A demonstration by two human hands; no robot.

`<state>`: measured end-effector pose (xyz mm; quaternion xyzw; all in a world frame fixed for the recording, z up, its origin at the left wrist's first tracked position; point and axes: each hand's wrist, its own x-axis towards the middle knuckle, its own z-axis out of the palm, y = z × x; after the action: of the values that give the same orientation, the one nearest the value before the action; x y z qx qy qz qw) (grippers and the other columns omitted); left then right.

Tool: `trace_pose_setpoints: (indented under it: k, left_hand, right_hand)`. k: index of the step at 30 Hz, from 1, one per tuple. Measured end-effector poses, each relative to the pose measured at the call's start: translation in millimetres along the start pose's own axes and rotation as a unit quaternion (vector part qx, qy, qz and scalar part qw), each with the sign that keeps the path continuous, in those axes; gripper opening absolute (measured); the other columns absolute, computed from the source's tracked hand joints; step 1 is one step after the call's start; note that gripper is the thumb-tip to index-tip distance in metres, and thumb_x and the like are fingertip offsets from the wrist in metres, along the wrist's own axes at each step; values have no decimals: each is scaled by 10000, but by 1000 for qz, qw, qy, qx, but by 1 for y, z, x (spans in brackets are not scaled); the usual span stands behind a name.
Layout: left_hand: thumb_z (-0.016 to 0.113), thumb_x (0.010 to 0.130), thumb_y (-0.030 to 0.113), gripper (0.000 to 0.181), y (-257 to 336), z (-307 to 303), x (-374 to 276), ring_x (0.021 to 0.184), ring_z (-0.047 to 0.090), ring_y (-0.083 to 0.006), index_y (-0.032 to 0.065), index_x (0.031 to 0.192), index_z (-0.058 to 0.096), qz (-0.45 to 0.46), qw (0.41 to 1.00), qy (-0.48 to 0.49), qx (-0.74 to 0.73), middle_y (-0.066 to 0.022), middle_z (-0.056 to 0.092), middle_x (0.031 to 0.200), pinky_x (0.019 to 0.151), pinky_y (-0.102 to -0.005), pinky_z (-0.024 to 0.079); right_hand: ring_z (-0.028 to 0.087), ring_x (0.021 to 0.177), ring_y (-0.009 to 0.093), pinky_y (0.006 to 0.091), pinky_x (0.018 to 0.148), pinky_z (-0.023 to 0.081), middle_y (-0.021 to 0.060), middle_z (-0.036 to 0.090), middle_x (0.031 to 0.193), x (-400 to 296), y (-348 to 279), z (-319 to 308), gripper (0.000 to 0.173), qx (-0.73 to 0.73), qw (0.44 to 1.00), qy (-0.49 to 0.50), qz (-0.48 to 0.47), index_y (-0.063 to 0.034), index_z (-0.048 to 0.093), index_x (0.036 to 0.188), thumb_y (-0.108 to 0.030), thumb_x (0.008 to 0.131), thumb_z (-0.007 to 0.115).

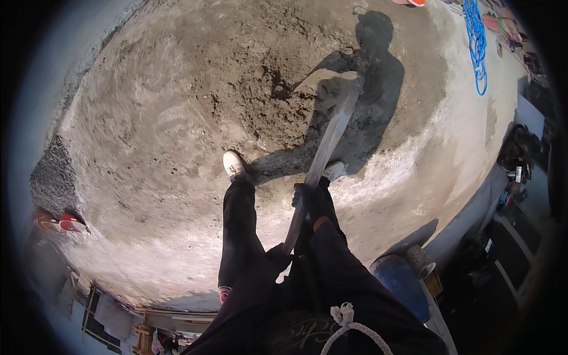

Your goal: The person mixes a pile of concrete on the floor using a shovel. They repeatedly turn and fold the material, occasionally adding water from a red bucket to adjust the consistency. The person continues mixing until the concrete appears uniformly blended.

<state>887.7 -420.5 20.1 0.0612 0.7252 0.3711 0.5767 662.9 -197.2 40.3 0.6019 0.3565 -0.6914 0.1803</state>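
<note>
A long wooden handle [328, 142] runs from near my waist out over the ground, ending in a mud-coated tool head [330, 76] that looks like a hoe blade. In a dark glove, my right hand [310, 199] is closed round the handle's middle. Lower down, my left hand [279, 257], also gloved, grips the handle near its end. The blade lies by a rough patch of wet, crumbly mortar [275, 115], partly in my shadow. My white shoes [233, 163] stand on either side, just short of this patch.
A blue rope [477, 49] lies at upper right. Dark gravel [53, 182] is heaped at far left, with red-and-white objects [71, 222] beside it. A blue barrel [401, 282] stands at lower right, near a low wall. Boards [177, 315] lie behind me.
</note>
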Motion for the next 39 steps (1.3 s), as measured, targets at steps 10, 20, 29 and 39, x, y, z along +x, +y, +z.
trace_pose_setpoints:
  k: [10, 20, 29, 39]
  left_hand:
    - [738, 790, 264, 301, 135, -195, 144, 852, 666, -406, 80, 990, 608, 58, 981, 173, 64, -169, 684, 868, 744, -507, 528]
    - [723, 839, 302, 289, 67, -115, -7, 649, 617, -281, 116, 1034, 621, -140, 989, 11, 44, -106, 640, 767, 614, -433, 493]
    - [707, 795, 270, 252, 126, -244, 124, 778, 686, -355, 125, 993, 647, 110, 949, 176, 238, -158, 684, 789, 705, -486, 534]
    - [749, 717, 279, 315, 48, -324, 8, 880, 691, -324, 165, 1000, 673, -32, 939, 96, 330, -112, 698, 847, 754, -437, 542]
  right_hand:
    - [562, 568, 202, 371, 537, 476, 42, 577, 705, 169, -136, 1, 269, 46, 972, 159, -169, -98, 596, 875, -345, 862, 703]
    - [565, 600, 173, 356, 549, 470, 20, 573, 724, 54, 34, -15, 156, 195, 979, -54, 25, -78, 631, 951, -169, 863, 722]
    - [534, 617, 197, 351, 623, 480, 35, 540, 745, 112, -121, 1, 249, 213, 964, 117, -110, -100, 599, 968, -331, 894, 652]
    - [529, 757, 237, 459, 769, 483, 28, 507, 758, 59, -3, 91, 100, 344, 927, -136, 54, -121, 591, 856, -192, 877, 658]
